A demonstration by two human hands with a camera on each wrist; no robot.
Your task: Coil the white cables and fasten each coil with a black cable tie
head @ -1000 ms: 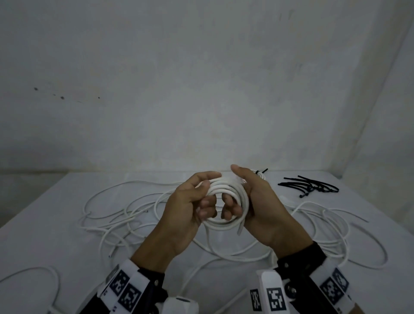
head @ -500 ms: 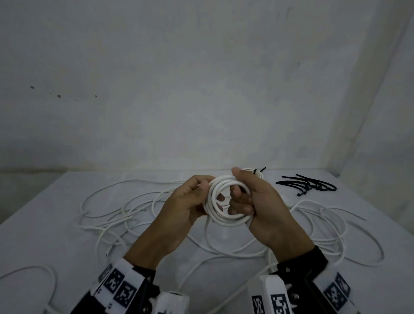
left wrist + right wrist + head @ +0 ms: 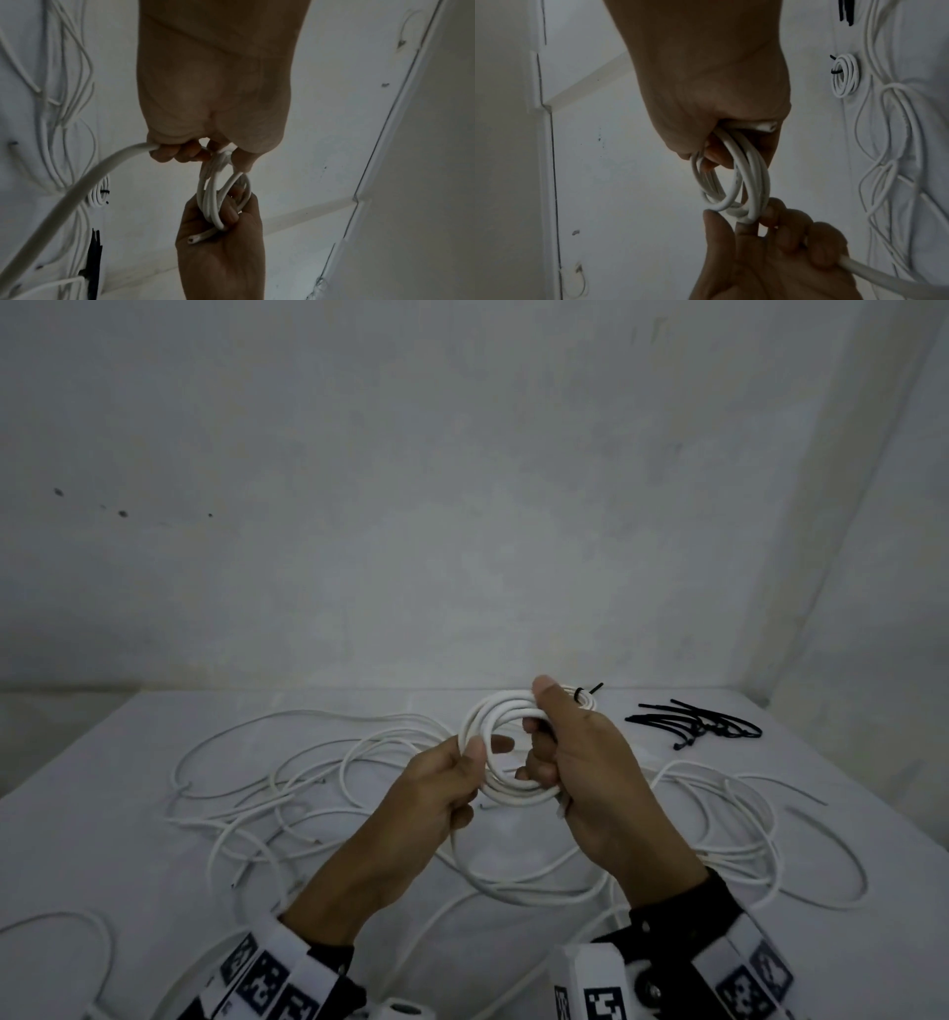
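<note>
A white cable coil (image 3: 506, 793) of several loops hangs in the air between both hands above the table. My right hand (image 3: 560, 752) grips its right side, fingers through the loops and thumb on top; the cut end (image 3: 844, 127) sticks out of that fist. My left hand (image 3: 462, 762) pinches the coil's left side with thumb and forefinger while its other fingers curl round the cable's free tail (image 3: 77, 192), which runs down toward the table. A bundle of black cable ties (image 3: 693, 725) lies at the back right.
Several loose white cables (image 3: 287, 783) sprawl over the white table (image 3: 102, 839) on both sides of my hands. A finished coil with a black tie (image 3: 844, 75) lies behind my right hand. Grey walls close off the back and right.
The coil has turned more upright and risen slightly. My left hand has shifted from the coil's middle to pinch its left rim, and my right thumb now presses on the top.
</note>
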